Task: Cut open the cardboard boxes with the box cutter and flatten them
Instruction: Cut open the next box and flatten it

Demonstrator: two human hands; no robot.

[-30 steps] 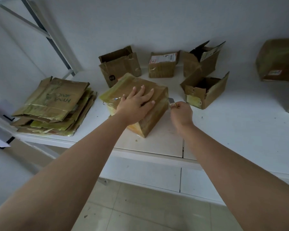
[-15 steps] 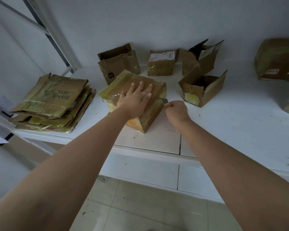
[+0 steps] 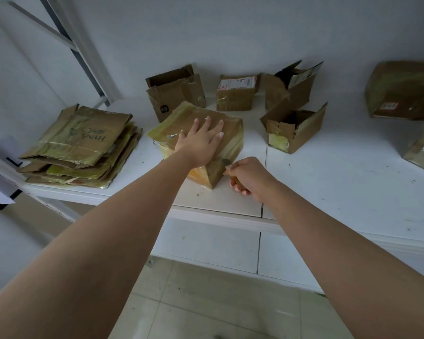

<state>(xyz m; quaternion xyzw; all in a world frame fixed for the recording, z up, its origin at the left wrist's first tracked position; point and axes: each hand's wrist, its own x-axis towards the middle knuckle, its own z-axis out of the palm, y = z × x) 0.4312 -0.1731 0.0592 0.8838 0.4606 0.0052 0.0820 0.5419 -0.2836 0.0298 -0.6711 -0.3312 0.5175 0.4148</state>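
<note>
A taped brown cardboard box [image 3: 231, 140] stands on the white table [image 3: 353, 182], turned cornerwise toward me. My left hand [image 3: 201, 140] presses flat on its top with the fingers spread. My right hand [image 3: 247, 176] grips the box cutter [image 3: 227, 163]; its metal tip touches the box's right side near the lower front corner. Most of the cutter is hidden inside my fist.
A stack of flattened boxes [image 3: 81, 145] lies at the left. Behind stand an open brown box [image 3: 175, 91], a sealed labelled box [image 3: 236, 92] and two opened boxes [image 3: 294, 128]. More boxes [image 3: 404, 90] sit at the far right. The table's front edge is near my forearms.
My right hand has drawn the box cutter along the box's right side toward me, from the far corner to the near corner. My left hand stays pressed on top.
</note>
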